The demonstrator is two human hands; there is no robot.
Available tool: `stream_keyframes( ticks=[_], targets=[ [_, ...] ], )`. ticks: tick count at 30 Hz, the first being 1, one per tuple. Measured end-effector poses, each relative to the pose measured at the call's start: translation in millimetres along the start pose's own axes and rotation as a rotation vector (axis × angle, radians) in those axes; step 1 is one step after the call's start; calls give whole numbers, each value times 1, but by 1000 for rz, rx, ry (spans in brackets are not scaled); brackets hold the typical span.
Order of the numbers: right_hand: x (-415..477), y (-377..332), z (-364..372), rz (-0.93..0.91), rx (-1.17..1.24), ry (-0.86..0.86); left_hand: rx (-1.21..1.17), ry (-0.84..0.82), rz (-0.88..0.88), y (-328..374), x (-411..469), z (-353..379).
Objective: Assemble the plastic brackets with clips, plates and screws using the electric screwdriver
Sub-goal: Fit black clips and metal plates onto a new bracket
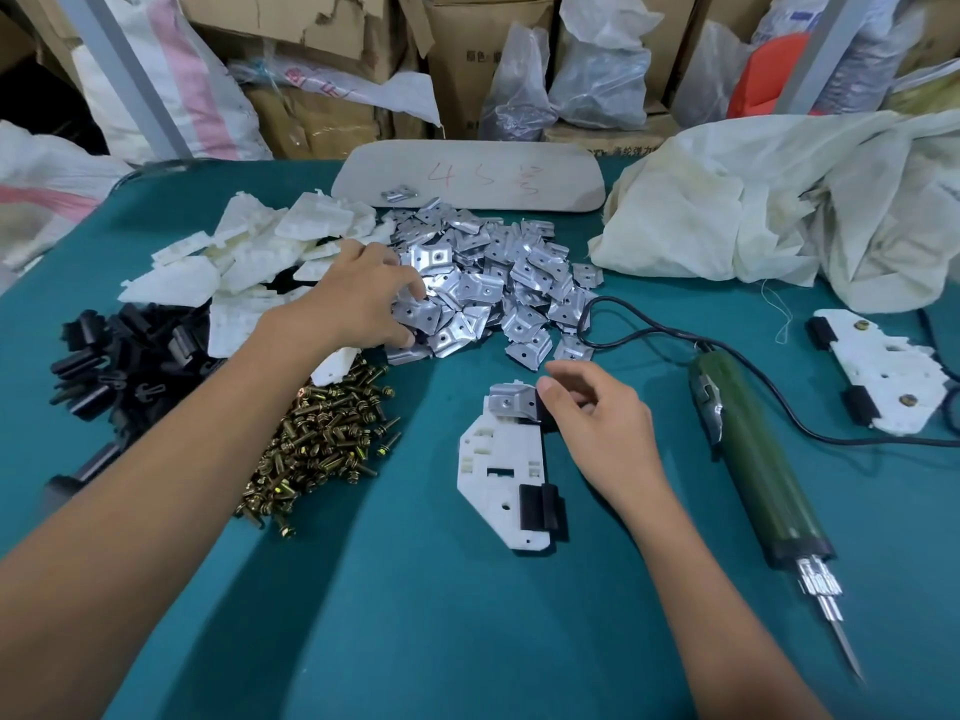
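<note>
Table [415,615]: green top, fills the lower frame.
Black clips [119,356]: loose heap at the left edge, mid-height.
White brackets [270,252]: heap in the upper left, behind the clips and touching the plates.
Screws [322,439]: brass-coloured heap at lower left of centre, just below the left hand and between the clips and the bracket in work.
Left hand [358,298]: palm down on the left edge of the plate heap, fingers curled down into it. Cannot tell whether a plate is actually pinched.
Metal plates [493,283]: shiny heap at upper centre, in front of a beige board [467,174] with red writing.
Bracket in work [498,470]: white, flat on the table at centre. One plate [511,402] sits on its top end and a black clip [540,506] on its lower right edge.
Right hand [597,423]: just right of the bracket's top end, thumb tip at the plate's right edge, fingers loosely curled. Cannot tell if it grasps anything.
Electric screwdriver [753,459]: green body, lying on the table right of the hand, untouched, bit toward the lower right, cord looping to the plates.
Cloth [779,210]: crumpled, pale, upper right.
Finished bracket [878,376]: right edge, with two clips and two screws.
</note>
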State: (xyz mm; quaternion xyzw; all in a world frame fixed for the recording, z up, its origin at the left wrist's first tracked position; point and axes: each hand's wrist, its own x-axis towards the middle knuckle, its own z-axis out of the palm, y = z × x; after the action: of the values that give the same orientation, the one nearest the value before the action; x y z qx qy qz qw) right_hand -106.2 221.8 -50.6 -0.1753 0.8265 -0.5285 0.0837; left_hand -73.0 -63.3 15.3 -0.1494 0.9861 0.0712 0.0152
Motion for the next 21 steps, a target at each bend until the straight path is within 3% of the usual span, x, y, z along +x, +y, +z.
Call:
stream_keyframes(
  ticks=[16, 21],
  targets=[
    [-3, -5, -4, 13, 69, -11, 0, -39, 34, 7, 9, 2],
    [-6, -9, -9, 31, 104, -16, -149, -54, 88, 38, -38, -5]
  ],
)
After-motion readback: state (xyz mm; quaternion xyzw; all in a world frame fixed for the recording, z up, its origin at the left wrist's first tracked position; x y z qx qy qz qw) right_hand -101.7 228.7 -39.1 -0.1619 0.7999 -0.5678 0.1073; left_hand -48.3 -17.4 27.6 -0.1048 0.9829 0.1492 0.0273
